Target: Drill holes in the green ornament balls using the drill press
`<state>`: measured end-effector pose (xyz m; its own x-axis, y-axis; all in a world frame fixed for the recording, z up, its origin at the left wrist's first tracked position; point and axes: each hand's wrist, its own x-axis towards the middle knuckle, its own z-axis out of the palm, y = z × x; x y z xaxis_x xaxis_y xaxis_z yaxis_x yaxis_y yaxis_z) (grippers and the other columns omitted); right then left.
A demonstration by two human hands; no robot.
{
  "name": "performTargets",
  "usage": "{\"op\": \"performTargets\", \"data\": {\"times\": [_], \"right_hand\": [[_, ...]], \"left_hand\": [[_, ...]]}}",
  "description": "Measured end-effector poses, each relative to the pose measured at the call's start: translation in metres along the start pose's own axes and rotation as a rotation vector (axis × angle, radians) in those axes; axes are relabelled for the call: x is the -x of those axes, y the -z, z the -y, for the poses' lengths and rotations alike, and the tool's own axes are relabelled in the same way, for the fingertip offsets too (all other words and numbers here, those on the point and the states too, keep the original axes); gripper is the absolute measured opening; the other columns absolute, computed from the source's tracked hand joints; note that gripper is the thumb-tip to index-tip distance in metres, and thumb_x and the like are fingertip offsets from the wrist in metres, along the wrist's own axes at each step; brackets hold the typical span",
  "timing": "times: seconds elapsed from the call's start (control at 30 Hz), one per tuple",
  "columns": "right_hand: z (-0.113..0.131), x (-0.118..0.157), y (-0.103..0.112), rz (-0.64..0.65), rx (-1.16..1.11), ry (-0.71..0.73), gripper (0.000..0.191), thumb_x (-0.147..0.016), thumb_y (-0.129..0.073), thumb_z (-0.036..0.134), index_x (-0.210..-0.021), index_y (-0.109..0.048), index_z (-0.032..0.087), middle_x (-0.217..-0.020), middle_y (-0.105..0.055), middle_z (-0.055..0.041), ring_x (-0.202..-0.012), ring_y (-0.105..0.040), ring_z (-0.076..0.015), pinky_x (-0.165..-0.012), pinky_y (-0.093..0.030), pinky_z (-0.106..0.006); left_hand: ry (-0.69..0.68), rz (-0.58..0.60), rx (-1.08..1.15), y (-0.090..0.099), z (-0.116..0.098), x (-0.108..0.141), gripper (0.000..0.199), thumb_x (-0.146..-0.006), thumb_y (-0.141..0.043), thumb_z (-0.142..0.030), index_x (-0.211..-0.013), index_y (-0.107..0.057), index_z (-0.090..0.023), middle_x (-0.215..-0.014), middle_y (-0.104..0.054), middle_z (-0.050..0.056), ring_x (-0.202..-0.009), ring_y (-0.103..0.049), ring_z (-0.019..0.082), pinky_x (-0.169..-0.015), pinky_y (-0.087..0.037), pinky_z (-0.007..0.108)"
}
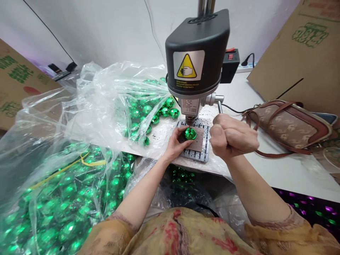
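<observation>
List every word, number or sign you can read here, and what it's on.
"Attention:" in yellow on the drill press head; lines beneath are too small.
Yellow warning triangle picturing a hand, on its white sticker.
Specification plate lower down: too small.
Printing on left cardboard box and right cardboard box: unreadable.

White table [281, 171] spans the scene. Middle, close to the near edge: the slotted grey base plate [206, 141] of the drill press [198, 49] lies flat; dark shavings [153, 136] are scattered around it and to its left. Left: clear plastic [92, 92] lies crumpled, with green faceted balls [174, 113] under and just beside it. Right: a brown patterned handbag [292, 124] rests, strap [273, 155] trailing on its near side. Black cable [233, 108] runs between press and handbag.
</observation>
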<state>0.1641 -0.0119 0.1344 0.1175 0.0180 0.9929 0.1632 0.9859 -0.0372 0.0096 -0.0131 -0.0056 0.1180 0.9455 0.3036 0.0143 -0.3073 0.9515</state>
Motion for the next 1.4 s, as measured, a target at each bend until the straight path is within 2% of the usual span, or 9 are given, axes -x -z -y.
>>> {"op": "performTargets", "data": {"times": [0.13, 0.3, 0.57, 0.63, 0.73, 0.93, 1.07, 1.2, 1.4], "right_hand": [[0.008, -0.026, -0.007, -0.082, 0.089, -0.234, 0.041, -0.089, -0.053, 0.012, -0.052, -0.037, 0.019, -0.046, -0.032, 0.0068, -0.04, -0.033, -0.0048, -0.041, -0.022, -0.028], [0.008, -0.059, -0.015, -0.177, 0.109, -0.446, 0.044, -0.089, -0.059, 0.017, -0.05, -0.036, 0.02, -0.044, -0.036, 0.0054, -0.04, -0.032, -0.0054, -0.045, -0.025, -0.028], [0.007, -0.058, -0.011, -0.135, 0.094, -0.451, 0.043, -0.09, -0.057, 0.024, -0.053, -0.035, 0.021, -0.047, -0.042, 0.0043, -0.043, -0.036, -0.0061, -0.048, -0.027, -0.029], [0.008, -0.057, -0.012, -0.152, 0.081, -0.448, 0.044, -0.09, -0.058, 0.025, -0.053, -0.035, 0.02, -0.047, -0.041, 0.0043, -0.043, -0.036, -0.0062, -0.047, -0.026, -0.029], [0.009, -0.055, -0.013, -0.161, 0.065, -0.443, 0.044, -0.09, -0.059, 0.024, -0.053, -0.035, 0.02, -0.047, -0.04, 0.0042, -0.043, -0.037, -0.0069, -0.047, -0.027, -0.03], [0.005, -0.052, -0.011, -0.154, 0.073, -0.45, 0.045, -0.089, -0.06, 0.032, -0.053, -0.036, 0.021, -0.046, -0.039, 0.0037, -0.043, -0.037, -0.0073, -0.044, -0.029, -0.031], [0.005, -0.052, -0.009, -0.142, 0.065, -0.471, 0.047, -0.089, -0.061, 0.039, -0.052, -0.039, 0.02, -0.046, -0.04, 0.0046, -0.042, -0.038, -0.0063, -0.043, -0.03, -0.029], [0.009, -0.054, -0.008, -0.121, 0.075, -0.486, 0.046, -0.092, -0.059, 0.03, -0.051, -0.041, 0.019, -0.046, -0.039, 0.0059, -0.043, -0.041, -0.0044, -0.046, -0.029, -0.027], [0.011, -0.055, -0.009, -0.134, 0.059, -0.454, 0.045, -0.09, -0.06, 0.024, -0.05, -0.04, 0.02, -0.045, -0.039, 0.0065, -0.041, -0.041, -0.0056, -0.045, -0.027, -0.03]], "left_hand": [[0.004, -0.053, -0.017, -0.006, -0.004, -0.001, 0.053, -0.074, -0.084, -0.04, -0.116, -0.058, -0.021, -0.117, -0.066, 0.009, -0.111, -0.064, 0.023, -0.1, -0.051, 0.041], [-0.113, -0.232, -0.294, -0.009, -0.026, 0.025, 0.042, -0.076, -0.08, -0.035, -0.109, -0.059, -0.022, -0.106, -0.064, 0.007, -0.101, -0.064, 0.021, -0.091, -0.052, 0.037], [-0.521, 0.355, -0.986, 0.026, -0.017, 0.129, 0.033, -0.083, -0.073, -0.034, -0.114, -0.065, -0.026, -0.106, -0.069, 0.011, -0.091, -0.067, 0.024, -0.079, -0.055, 0.038], [-0.557, 0.36, -1.025, 0.034, -0.012, 0.135, 0.04, -0.083, -0.074, -0.04, -0.118, -0.064, -0.026, -0.111, -0.069, 0.012, -0.098, -0.067, 0.027, -0.084, -0.055, 0.041], [-0.514, 0.122, -0.958, 0.044, -0.017, 0.111, 0.037, -0.088, -0.069, -0.039, -0.121, -0.062, -0.025, -0.11, -0.068, 0.011, -0.1, -0.065, 0.026, -0.087, -0.054, 0.04], [-0.136, -0.265, -0.963, 0.067, -0.021, -0.014, 0.024, -0.09, -0.051, -0.012, -0.105, -0.067, -0.022, -0.105, -0.063, 0.013, -0.109, -0.058, 0.033, -0.1, -0.043, 0.049], [0.134, -0.215, -1.196, 0.089, -0.008, -0.07, 0.029, -0.085, -0.051, -0.004, -0.103, -0.067, -0.02, -0.127, -0.058, 0.018, -0.121, -0.053, 0.038, -0.102, -0.041, 0.054], [0.26, -0.094, -1.423, 0.114, -0.006, -0.086, 0.033, -0.086, -0.052, -0.007, -0.115, -0.064, -0.02, -0.142, -0.048, 0.019, -0.128, -0.048, 0.041, -0.101, -0.043, 0.054], [0.184, -0.166, -0.974, 0.126, -0.014, -0.082, 0.034, -0.078, -0.073, -0.02, -0.111, -0.064, -0.02, -0.101, -0.063, 0.01, -0.105, -0.061, 0.032, -0.095, -0.048, 0.046]]}}
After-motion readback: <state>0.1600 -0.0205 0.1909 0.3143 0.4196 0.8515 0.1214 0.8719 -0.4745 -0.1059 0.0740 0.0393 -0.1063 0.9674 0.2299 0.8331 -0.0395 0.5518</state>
